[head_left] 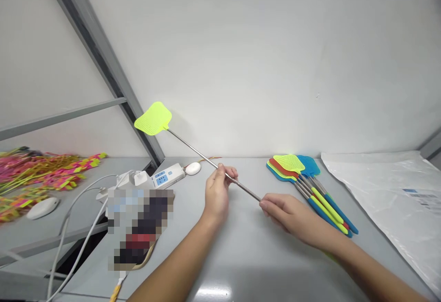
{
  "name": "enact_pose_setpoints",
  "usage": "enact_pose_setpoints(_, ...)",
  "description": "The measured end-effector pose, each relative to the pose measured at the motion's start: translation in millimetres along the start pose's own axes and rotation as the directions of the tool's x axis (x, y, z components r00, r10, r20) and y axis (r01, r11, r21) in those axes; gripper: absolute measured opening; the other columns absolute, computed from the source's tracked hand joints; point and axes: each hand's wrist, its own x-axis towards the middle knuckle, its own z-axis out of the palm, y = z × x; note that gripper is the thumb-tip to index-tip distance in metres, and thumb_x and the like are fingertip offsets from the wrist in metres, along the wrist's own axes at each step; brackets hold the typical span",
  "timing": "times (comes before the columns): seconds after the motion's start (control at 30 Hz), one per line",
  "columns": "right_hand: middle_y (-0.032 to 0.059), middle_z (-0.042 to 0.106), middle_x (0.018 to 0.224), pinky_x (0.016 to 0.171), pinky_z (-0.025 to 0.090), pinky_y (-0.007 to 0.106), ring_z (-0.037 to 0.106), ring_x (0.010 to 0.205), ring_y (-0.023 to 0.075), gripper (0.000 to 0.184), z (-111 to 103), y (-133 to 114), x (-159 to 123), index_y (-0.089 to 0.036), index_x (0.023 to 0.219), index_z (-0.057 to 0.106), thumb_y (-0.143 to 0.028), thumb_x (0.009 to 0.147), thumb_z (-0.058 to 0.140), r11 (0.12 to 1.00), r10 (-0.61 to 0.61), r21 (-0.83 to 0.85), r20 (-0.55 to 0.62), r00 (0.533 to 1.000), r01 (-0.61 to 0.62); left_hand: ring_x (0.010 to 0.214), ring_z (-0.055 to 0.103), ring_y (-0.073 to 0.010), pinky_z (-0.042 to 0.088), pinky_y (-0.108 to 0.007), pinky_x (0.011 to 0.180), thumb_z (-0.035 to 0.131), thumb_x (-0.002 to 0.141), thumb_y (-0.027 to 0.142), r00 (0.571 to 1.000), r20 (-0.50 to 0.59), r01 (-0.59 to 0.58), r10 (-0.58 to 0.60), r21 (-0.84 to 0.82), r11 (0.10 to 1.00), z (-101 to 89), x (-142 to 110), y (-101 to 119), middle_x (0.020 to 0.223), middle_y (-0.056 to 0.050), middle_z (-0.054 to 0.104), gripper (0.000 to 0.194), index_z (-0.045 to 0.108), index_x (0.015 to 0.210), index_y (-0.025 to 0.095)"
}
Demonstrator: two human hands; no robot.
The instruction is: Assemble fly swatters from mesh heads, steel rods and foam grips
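Observation:
A fly swatter (154,119) with a yellow-green mesh head and a thin metal rod slants across the middle, its head up at the left. My left hand (218,191) pinches the rod about midway, thumb on top. Farther down, my right hand (284,212) is closed around the lower end, hiding most of the handle. To the right of my hands lies a pile of fly swatters (287,166) with yellow, red and blue heads, their coloured handles pointing toward the front right.
At the left stand a power strip (168,176) with white cables, a white round device (193,169) and a pixelated phone-like object (144,228). Colourful strands (51,169) lie on the neighbouring table beyond a metal frame (99,54). A white plastic bag (382,187) covers the right side.

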Motion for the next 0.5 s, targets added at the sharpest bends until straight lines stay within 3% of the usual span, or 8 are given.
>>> enact_pose_setpoints(0.13, 0.0001, 0.053, 0.066, 0.055, 0.03, 0.027, 0.047, 0.061, 0.015, 0.039, -6, 6, -26, -0.023, 0.073, 0.052, -0.05, 0.095, 0.035, 0.98, -0.031, -0.2, -0.085, 0.996, 0.013, 0.07, 0.048, -0.0132, 0.04, -0.025, 0.064, 0.051, 0.092, 0.039, 0.998, -0.055, -0.036, 0.032, -0.082, 0.996, -1.0, 5, 10, 0.073, -0.003, 0.049, 0.034, 0.053, 0.066, 0.017)
enact_pose_setpoints(0.27, 0.0002, 0.058, 0.071, 0.06, 0.032, 0.028, 0.052, 0.067, 0.0172, 0.036, -10, 9, -53, -0.024, 0.077, 0.05, -0.05, 0.096, 0.033, 0.948, -0.003, -0.316, -0.149, 0.989, -0.045, 0.07, 0.048, -0.0127, 0.041, -0.024, 0.062, 0.053, 0.091, 0.039, 1.0, -0.011, -0.024, 0.023, -0.081, 0.996, 6.7, 3, 18, 0.074, -0.003, 0.049, 0.033, 0.054, 0.067, 0.016)
enact_pose_setpoints(0.43, -0.001, 0.06, 0.076, 0.065, 0.035, 0.028, 0.055, 0.072, 0.0176, 0.037, -21, 23, -83, -0.025, 0.079, 0.051, -0.049, 0.097, 0.029, 0.918, 0.017, -0.383, -0.214, 0.977, -0.1, 0.069, 0.05, -0.0122, 0.043, -0.024, 0.059, 0.056, 0.088, 0.044, 0.982, -0.168, -0.116, 0.088, -0.16, 0.98, 10.2, 11, 27, 0.072, -0.002, 0.051, 0.035, 0.056, 0.067, 0.016)
enact_pose_setpoints(0.5, -0.0011, 0.061, 0.077, 0.067, 0.035, 0.028, 0.056, 0.074, 0.0178, 0.037, -23, 30, -90, -0.025, 0.081, 0.052, -0.048, 0.098, 0.029, 0.915, 0.003, -0.389, -0.249, 0.969, -0.103, 0.071, 0.052, -0.0126, 0.044, -0.024, 0.061, 0.054, 0.088, 0.047, 0.986, -0.154, -0.089, 0.066, -0.145, 0.985, 13.3, 7, 25, 0.074, -0.003, 0.054, 0.037, 0.058, 0.068, 0.016)
